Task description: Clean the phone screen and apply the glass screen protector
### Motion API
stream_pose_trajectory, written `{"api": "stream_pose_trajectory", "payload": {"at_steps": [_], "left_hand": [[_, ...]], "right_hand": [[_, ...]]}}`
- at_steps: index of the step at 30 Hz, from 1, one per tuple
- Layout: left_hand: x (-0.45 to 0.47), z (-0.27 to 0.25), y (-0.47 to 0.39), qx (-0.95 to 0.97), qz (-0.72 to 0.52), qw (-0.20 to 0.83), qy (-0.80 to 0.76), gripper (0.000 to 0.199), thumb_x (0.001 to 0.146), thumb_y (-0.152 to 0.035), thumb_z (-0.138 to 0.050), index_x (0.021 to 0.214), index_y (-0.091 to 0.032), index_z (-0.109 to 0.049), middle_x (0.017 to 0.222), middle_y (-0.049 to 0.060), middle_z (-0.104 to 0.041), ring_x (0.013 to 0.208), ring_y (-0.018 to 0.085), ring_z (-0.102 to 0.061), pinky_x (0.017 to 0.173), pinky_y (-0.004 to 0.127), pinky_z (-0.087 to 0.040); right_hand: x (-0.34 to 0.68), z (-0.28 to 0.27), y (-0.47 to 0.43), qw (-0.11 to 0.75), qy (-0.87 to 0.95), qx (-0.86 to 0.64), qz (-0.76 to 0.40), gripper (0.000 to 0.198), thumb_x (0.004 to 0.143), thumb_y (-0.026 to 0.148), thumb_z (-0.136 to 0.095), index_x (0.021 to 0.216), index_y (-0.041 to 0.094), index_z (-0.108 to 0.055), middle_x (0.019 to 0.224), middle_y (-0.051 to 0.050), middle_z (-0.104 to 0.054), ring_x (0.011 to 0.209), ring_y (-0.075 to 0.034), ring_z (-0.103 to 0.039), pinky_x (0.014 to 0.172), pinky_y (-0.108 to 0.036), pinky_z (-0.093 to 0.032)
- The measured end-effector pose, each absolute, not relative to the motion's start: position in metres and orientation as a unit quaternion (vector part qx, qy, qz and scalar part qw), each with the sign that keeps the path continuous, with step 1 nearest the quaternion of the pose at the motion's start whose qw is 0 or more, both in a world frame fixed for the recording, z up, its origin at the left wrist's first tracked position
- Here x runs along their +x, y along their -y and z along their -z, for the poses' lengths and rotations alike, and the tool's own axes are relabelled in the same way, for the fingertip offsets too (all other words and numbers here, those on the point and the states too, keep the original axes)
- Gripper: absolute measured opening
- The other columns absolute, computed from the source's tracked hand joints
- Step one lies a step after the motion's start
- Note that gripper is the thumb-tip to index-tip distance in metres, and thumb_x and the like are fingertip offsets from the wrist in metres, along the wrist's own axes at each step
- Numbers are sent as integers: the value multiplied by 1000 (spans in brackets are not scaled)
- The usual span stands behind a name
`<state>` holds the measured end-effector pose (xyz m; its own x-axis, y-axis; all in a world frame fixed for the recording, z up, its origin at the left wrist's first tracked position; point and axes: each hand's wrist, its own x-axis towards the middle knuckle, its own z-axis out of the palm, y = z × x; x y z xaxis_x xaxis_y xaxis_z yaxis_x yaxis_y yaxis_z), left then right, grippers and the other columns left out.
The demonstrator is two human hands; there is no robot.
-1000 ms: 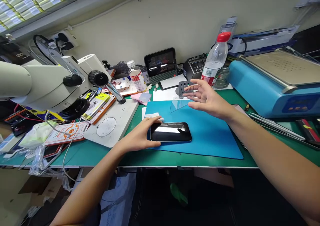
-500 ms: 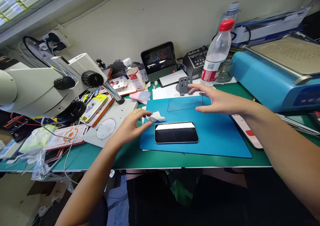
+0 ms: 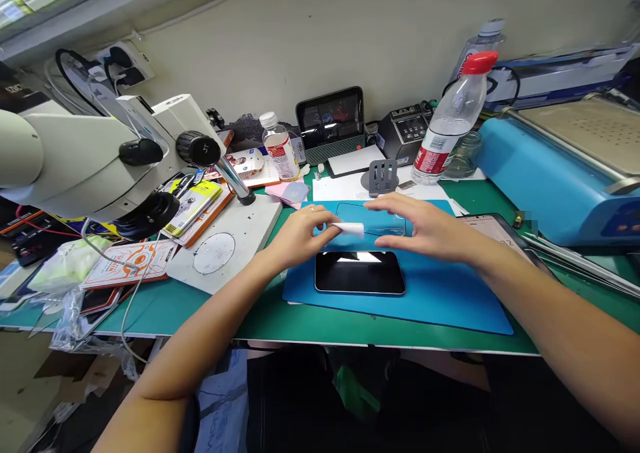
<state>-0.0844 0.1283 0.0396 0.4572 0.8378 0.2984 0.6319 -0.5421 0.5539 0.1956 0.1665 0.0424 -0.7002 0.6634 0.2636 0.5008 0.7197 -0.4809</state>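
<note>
Between its thumb and fingers, my left hand [image 3: 303, 235] pinches a white tissue [image 3: 351, 229] above the blue mat [image 3: 440, 299]. Opposite it, my right hand [image 3: 413, 226] hovers with thumb and fingers apart and nothing between them. A phone [image 3: 359, 273] with a dark, glossy screen lies face up on the mat, just below both hands. Behind them, a clear glass panel with a thin dark outline [image 3: 385, 223] rests on the mat, partly covered by the tissue and the fingers.
A microscope [image 3: 85, 166] stands at left over a pale base plate [image 3: 250, 229]. Bottles, including one with a red cap [image 3: 450, 123], a small screen [image 3: 333, 123] and a dark grey stand [image 3: 383, 176] line the back. A blue machine [image 3: 555, 173] and another phone [image 3: 493, 229] are at right.
My left hand has picked up the tissue from the mat and moved right with it. My right hand has come closer to it, staying open. The camera view has shifted slightly.
</note>
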Motion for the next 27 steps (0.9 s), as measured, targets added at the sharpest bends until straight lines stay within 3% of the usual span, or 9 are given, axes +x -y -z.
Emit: {"api": "stream_pose_trajectory", "payload": {"at_steps": [4,8,15,22,27], "left_hand": [[-76,-33,-123,821,-310,240,-416,16,99,-25,-61,110,-20,-72,88,1,-72,80,16,-63,72,27,-47],[-79,-27,-119,810,-329,268,-405,30,95,-28,-66,124,-21,-65,90,1,-71,82,16,-65,69,26,-48],[-80,-20,-119,793,-381,258,-400,33,95,-24,-66,127,-22,-61,98,4,-72,91,18,-67,86,32,-52],[-79,-13,-117,766,-434,241,-408,21,94,-22,-66,114,-21,-68,106,6,-75,93,18,-69,86,31,-55],[-78,-14,-119,751,-459,232,-414,15,95,-26,-66,108,-19,-68,101,5,-76,89,17,-70,82,29,-55]], "right_hand": [[171,-38,-148,271,914,-262,-154,43,94,44,-69,128,16,-68,101,-9,-75,93,-24,-70,82,-37,-56],[161,-39,-141,314,902,-261,-140,16,101,25,-60,102,16,-74,88,-6,-75,80,-18,-69,73,-30,-52],[172,-46,-143,312,908,-268,-78,16,101,21,-59,97,15,-74,85,-6,-77,75,-19,-68,68,-31,-49],[172,-48,-140,303,917,-254,-56,16,102,20,-58,95,17,-73,84,-5,-77,75,-18,-66,69,-30,-48],[174,-51,-139,307,918,-245,-47,18,103,20,-55,100,17,-73,84,-5,-76,76,-18,-67,70,-31,-48]]}}
